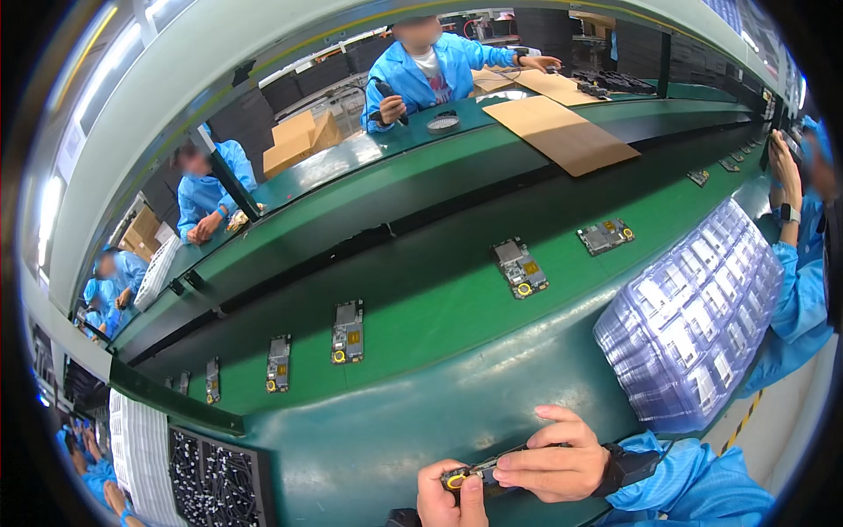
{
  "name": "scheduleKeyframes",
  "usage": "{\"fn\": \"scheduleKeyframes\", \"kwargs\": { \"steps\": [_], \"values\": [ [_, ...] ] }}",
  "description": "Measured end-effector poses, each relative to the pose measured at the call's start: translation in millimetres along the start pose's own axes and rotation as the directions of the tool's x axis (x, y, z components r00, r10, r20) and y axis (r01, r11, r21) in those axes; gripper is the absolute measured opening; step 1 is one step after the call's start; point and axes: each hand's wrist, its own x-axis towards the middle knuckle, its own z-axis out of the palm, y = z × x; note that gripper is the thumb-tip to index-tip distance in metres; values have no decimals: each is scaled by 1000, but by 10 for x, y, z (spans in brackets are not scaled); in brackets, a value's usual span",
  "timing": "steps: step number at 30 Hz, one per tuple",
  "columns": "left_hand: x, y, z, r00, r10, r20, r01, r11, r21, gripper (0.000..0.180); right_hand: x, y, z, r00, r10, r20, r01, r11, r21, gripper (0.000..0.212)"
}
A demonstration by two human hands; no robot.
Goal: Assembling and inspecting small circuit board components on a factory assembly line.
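Observation:
Low in the head view, a small circuit board [456, 480] with a yellow ring at one end is held between my two hands. My left hand [452, 501] pinches the ringed end with thumb and fingers. Across the other end lies my right hand [555, 464], its thumb and fingers closed on the board, which they partly hide. More circuit boards of the same look lie on the green belt ahead; one [348, 332] is left of centre, another [520, 267] right of centre.
To the right stands a stack of clear plastic trays [694, 325]. At lower left sits a black tray of cables [211, 479] beside white trays [136, 457]. A cardboard sheet [562, 133] lies across the far ledge. Co-workers in blue sit opposite and at my right.

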Motion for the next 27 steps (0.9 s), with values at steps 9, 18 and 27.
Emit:
{"fn": "scheduleKeyframes", "kwargs": {
  "steps": [9,18,27],
  "values": [
    [-22,-3,-6,1000,5,8,-5,1000,27,19,-12,36,25,1000,7,-9,-7,997,73,36],
    [-13,-11,-2,1000,-1,-11,1,998,57,18,15,34,38,999,13,-50,-7,993,117,30],
    [-20,-23,17,1000,21,-19,-20,999,50,18,9,22,29,999,26,-44,-20,991,129,29]
  ]
}}
